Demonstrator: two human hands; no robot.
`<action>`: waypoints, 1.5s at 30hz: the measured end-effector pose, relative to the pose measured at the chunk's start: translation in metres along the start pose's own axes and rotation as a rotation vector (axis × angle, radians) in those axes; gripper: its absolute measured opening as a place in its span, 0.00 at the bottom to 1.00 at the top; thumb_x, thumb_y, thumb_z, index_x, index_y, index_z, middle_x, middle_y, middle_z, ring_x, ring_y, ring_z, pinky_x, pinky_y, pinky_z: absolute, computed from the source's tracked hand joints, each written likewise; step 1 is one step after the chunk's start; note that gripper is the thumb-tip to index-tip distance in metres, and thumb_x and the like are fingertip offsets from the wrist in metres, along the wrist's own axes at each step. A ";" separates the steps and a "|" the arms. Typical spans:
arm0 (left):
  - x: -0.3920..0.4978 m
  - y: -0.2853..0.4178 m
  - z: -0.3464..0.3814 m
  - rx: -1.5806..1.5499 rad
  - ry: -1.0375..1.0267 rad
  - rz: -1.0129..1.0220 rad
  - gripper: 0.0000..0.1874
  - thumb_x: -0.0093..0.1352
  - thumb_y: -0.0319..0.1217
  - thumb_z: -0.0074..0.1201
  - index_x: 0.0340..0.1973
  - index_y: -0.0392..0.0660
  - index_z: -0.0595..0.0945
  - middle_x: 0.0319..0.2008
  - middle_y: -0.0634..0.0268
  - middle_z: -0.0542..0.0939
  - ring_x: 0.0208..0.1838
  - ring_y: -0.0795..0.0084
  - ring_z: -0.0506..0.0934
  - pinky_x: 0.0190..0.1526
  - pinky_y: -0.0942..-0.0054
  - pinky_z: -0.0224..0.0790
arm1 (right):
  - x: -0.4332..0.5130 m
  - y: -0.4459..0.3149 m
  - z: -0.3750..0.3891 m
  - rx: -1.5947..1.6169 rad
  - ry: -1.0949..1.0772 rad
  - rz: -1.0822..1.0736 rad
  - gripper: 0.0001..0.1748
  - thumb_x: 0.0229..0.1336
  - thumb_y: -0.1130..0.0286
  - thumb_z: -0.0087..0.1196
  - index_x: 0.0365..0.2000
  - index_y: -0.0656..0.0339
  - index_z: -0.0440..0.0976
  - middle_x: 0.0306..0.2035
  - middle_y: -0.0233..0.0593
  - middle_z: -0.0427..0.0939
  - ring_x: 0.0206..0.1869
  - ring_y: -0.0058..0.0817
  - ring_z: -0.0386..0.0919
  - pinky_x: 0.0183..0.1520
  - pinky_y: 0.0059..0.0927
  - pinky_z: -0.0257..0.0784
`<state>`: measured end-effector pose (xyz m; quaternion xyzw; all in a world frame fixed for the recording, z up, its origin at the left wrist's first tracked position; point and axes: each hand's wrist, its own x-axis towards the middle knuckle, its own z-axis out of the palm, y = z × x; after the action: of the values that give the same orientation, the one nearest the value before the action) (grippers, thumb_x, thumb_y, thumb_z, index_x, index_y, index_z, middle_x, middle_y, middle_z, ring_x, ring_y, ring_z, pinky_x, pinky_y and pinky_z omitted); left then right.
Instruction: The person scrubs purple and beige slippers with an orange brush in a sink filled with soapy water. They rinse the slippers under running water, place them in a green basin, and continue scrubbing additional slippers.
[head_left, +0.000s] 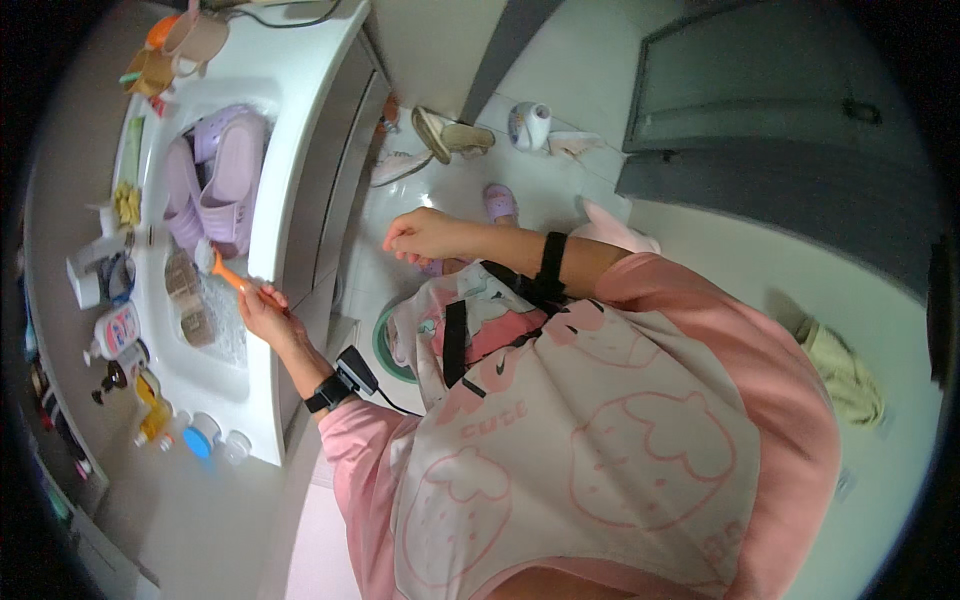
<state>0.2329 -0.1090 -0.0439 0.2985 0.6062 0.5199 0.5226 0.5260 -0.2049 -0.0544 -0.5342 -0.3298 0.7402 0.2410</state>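
My left hand (264, 313) grips the orange handle of a brush (229, 276) over the white sink basin (259, 176). Its white bristle head sits against or just beside the toe end of the lilac slide slippers (231, 165). Behind them in the basin rests a lilac clog with holes (221, 131), partly hidden. Foamy water surrounds the footwear. Nearer me, a flat brown item (187, 289) lies in the water; its kind is unclear. My right hand (421, 234) hangs above the floor, away from the sink, fingers loosely curled, with nothing visible in it.
Pump bottles (118, 330), a blue-lidded jar (201, 435) and a beige cup (196, 36) line the sink counter. Below, shoes (450, 135) and a white detergent bottle (529, 126) occupy the tiled floor. A green basin (384, 345) stands by the cabinet (315, 180).
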 end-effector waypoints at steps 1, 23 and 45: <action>0.000 -0.001 0.003 -0.029 0.010 -0.008 0.10 0.76 0.36 0.46 0.42 0.41 0.74 0.21 0.67 0.72 0.17 0.80 0.66 0.17 0.81 0.57 | -0.001 0.004 -0.005 -0.024 -0.026 -0.023 0.14 0.64 0.65 0.49 0.44 0.62 0.78 0.35 0.34 0.79 0.33 0.18 0.75 0.32 0.23 0.74; -0.052 0.008 0.049 -0.176 0.283 -0.060 0.20 0.76 0.37 0.47 0.57 0.37 0.70 0.19 0.64 0.75 0.12 0.80 0.65 0.13 0.80 0.53 | -0.015 -0.084 -0.029 -0.393 -0.321 -0.090 0.14 0.65 0.65 0.49 0.46 0.59 0.75 0.34 0.29 0.78 0.34 0.18 0.76 0.32 0.22 0.73; -0.046 0.007 -0.059 -0.428 0.445 -0.034 0.25 0.73 0.30 0.46 0.64 0.38 0.63 0.26 0.62 0.75 0.18 0.80 0.68 0.17 0.78 0.57 | 0.179 -0.208 0.093 -1.418 -0.005 -0.497 0.35 0.60 0.53 0.52 0.59 0.70 0.66 0.54 0.63 0.74 0.57 0.55 0.73 0.61 0.42 0.68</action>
<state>0.1885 -0.1671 -0.0273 0.0505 0.5875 0.6794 0.4367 0.3828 0.0389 0.0070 -0.4695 -0.8390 0.2752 -0.0016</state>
